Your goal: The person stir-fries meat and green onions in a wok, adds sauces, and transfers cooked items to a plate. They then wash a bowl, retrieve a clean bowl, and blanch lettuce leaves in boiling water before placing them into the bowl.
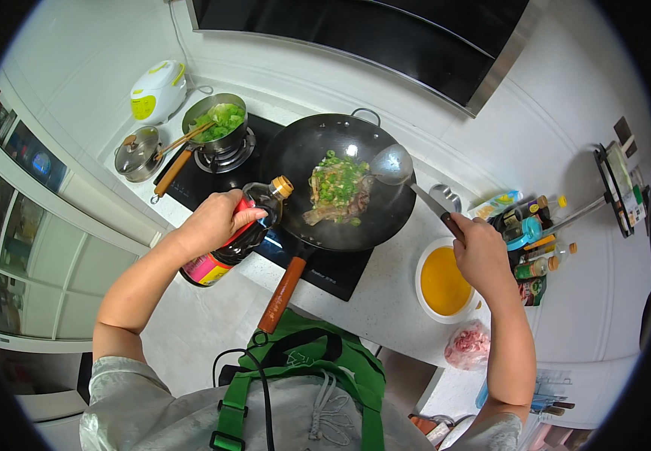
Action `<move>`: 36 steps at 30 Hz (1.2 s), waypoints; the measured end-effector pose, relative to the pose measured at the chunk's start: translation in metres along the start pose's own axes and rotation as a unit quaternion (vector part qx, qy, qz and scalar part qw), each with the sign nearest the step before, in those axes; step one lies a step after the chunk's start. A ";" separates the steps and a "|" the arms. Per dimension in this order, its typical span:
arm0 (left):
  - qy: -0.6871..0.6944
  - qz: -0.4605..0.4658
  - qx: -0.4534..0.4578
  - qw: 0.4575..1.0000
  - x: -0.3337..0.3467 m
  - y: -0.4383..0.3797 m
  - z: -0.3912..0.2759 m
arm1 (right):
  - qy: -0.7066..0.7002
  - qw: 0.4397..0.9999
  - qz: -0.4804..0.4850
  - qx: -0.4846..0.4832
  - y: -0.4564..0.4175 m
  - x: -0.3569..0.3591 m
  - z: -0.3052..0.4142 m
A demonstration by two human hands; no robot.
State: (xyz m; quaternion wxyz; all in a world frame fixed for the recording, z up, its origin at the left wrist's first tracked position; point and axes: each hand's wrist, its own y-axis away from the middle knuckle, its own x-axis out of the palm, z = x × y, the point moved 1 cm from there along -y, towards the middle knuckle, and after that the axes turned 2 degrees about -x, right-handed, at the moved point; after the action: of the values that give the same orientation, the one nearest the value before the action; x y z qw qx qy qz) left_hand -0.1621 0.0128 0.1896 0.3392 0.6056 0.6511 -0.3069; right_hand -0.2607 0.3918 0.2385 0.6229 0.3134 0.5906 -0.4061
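My left hand (pixel 221 222) grips a large bottle of dark sauce (pixel 241 242) with a red label. Its yellow cap (pixel 282 186) points toward the wok and appears to be on. My right hand (pixel 480 253) holds the handle of a metal ladle (pixel 393 164), whose bowl rests against the wok's inner right side. In the black wok (pixel 286 146) lies a heap of meat pieces (pixel 331 211) topped with chopped green onion or pepper (pixel 339 177). The wok's wooden handle (pixel 283 296) points toward me.
A saucepan (pixel 213 121) of leafy greens with chopsticks sits on the left burner. Beside it stand a lidded pot (pixel 138 155) and a rice cooker (pixel 158 93). At right are a white bowl of yellow liquid (pixel 445 282), bagged raw meat (pixel 468 345) and several condiment bottles (pixel 534 268).
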 end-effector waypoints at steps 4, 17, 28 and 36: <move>0.013 -0.008 -0.003 1.000 -0.003 0.004 0.003 | -0.022 0.999 -0.017 -0.015 -0.004 -0.001 0.002; 0.033 -0.080 -0.006 0.996 -0.037 0.021 -0.043 | -0.161 0.985 -0.050 -0.044 0.027 0.082 0.008; 0.343 -0.002 0.150 0.928 -0.012 0.001 -0.126 | -0.822 0.516 0.206 0.129 0.061 0.206 0.021; 0.370 0.145 0.225 0.890 0.090 -0.042 -0.290 | -0.487 0.852 -0.076 0.178 0.138 0.180 -0.062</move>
State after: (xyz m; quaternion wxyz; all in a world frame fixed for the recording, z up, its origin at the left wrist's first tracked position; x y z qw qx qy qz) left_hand -0.2273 0.2967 0.2846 -0.0308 0.8233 0.5476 -0.1460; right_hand -0.1744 0.4871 0.0412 0.7313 0.1351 0.1512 -0.6512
